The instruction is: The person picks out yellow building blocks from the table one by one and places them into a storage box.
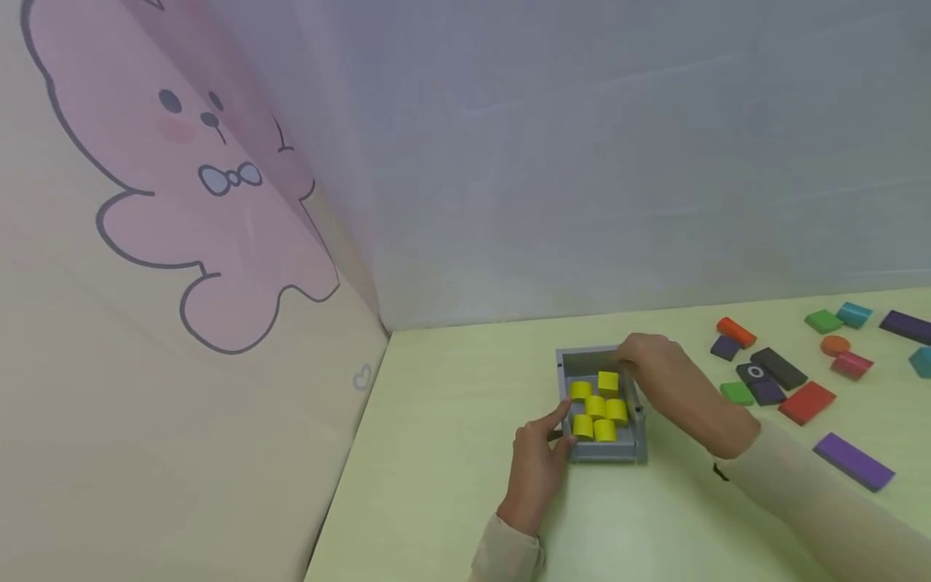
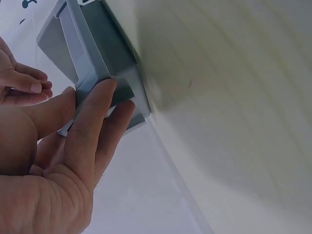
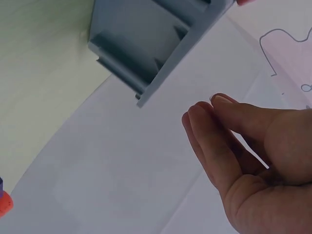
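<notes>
In the head view, a grey plastic box sits on the table, with several yellow blocks lying inside it. My left hand grips the box's near left edge. The left wrist view shows the thumb and fingers pinching the rim of the box. Over the far right corner of the box is my right hand. Its fingers are loosely bent with the thumb near their tips, apart from the box in the right wrist view, and nothing shows between them.
Loose coloured blocks lie on the right of the table, among them a red block, a purple bar, a black bar and an orange cylinder. A pale wall stands behind, and a bear-printed sheet at the left.
</notes>
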Demonstrator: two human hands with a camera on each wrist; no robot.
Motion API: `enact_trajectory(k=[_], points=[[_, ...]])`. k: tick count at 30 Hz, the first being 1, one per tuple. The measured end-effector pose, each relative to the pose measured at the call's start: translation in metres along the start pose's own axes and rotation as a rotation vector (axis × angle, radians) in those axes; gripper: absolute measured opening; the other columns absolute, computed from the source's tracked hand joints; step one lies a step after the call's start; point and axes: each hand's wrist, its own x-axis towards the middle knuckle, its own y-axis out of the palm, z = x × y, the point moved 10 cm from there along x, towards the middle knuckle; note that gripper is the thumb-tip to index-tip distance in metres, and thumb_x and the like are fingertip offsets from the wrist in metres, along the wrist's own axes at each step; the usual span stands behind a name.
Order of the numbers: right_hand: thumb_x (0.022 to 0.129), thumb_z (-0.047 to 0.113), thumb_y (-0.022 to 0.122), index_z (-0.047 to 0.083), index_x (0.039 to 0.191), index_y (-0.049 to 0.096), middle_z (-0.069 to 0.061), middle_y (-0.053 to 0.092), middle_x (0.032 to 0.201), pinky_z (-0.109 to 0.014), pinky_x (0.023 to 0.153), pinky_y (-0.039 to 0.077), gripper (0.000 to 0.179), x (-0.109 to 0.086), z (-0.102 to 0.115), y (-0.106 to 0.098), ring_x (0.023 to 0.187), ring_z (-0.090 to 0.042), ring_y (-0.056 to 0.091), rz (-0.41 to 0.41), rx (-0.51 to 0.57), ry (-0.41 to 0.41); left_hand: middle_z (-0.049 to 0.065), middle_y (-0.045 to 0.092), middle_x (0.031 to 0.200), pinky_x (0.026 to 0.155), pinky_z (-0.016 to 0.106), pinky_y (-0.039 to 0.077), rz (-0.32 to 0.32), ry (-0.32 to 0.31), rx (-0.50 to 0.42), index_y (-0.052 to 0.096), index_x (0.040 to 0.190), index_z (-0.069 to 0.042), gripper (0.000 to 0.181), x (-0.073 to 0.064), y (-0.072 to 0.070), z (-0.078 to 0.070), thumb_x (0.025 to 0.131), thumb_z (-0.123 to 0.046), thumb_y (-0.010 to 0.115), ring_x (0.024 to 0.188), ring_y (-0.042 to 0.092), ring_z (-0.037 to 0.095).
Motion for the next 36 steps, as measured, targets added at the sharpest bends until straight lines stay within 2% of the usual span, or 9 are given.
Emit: enact_trajectory(k=[3,7,15,22,26,31,36], points=[[0.094,-0.011,0.070,-0.004,0.104,0.077,-0.017,0.075,0.099,-0.055,0.084,0.061,0.014,-0.005,-0.006,-0.005,0.092,-0.037,0.072,-0.031,-0.010,0.000,0.013,0.063,0.146,0.091,0.036,0.062,0.005,0.008,-0.009,0.065,0.145,-0.012,0.055,0.000,0.000,0.000,0.093,0.004,0.075,0.111,0.075,0.029],[0.090,-0.011,0.074,-0.004,0.101,0.077,-0.017,0.075,0.097,-0.055,0.083,0.061,0.013,-0.009,-0.017,-0.009,0.090,-0.038,0.072,-0.040,-0.042,0.040,0.014,0.063,0.146,0.087,0.033,0.063,0.008,0.017,-0.011,0.065,0.145,-0.011,0.055,0.001,-0.001,0.000,0.093,0.004,0.076,0.108,0.077,0.028],[0.088,-0.011,0.076,-0.005,0.097,0.077,-0.018,0.076,0.094,-0.056,0.082,0.061,0.011,-0.016,-0.029,-0.015,0.090,-0.041,0.072,-0.081,-0.050,0.070,0.014,0.063,0.146,0.080,0.027,0.063,-0.002,0.001,-0.007,0.066,0.144,-0.013,0.056,0.004,-0.006,0.003,0.092,0.004,0.077,0.104,0.078,0.026],[0.087,-0.012,0.076,-0.007,0.097,0.076,-0.020,0.075,0.094,-0.057,0.082,0.061,0.012,-0.024,-0.041,-0.009,0.092,-0.043,0.072,-0.067,-0.044,0.116,0.014,0.063,0.147,0.072,0.021,0.060,0.000,-0.007,-0.011,0.067,0.144,-0.014,0.057,0.006,-0.007,0.009,0.091,0.005,0.077,0.102,0.078,0.023],[0.087,-0.013,0.076,-0.008,0.099,0.076,-0.023,0.075,0.097,-0.059,0.084,0.060,0.013,-0.029,-0.046,-0.007,0.095,-0.046,0.071,-0.070,-0.040,0.137,0.012,0.061,0.149,0.076,0.020,0.060,0.019,-0.001,-0.019,0.064,0.147,-0.013,0.059,0.007,-0.005,0.012,0.093,0.005,0.076,0.105,0.077,0.022],[0.087,-0.014,0.075,-0.010,0.110,0.074,-0.029,0.073,0.108,-0.062,0.088,0.058,0.023,-0.036,-0.053,-0.003,0.103,-0.050,0.069,-0.057,-0.042,0.170,0.012,0.058,0.153,0.081,0.022,0.060,0.031,-0.001,-0.005,0.056,0.154,-0.015,0.066,0.006,-0.005,0.015,0.094,0.002,0.076,0.105,0.076,0.021],[0.089,-0.006,0.078,-0.010,0.118,0.071,-0.030,0.071,0.115,-0.062,0.089,0.057,0.030,-0.043,-0.055,0.000,0.107,-0.051,0.068,-0.057,-0.064,0.191,0.012,0.058,0.153,0.091,0.036,0.061,0.028,-0.009,0.079,0.037,0.166,-0.019,0.078,0.003,-0.010,0.015,0.098,-0.008,0.075,0.109,0.075,0.024]])
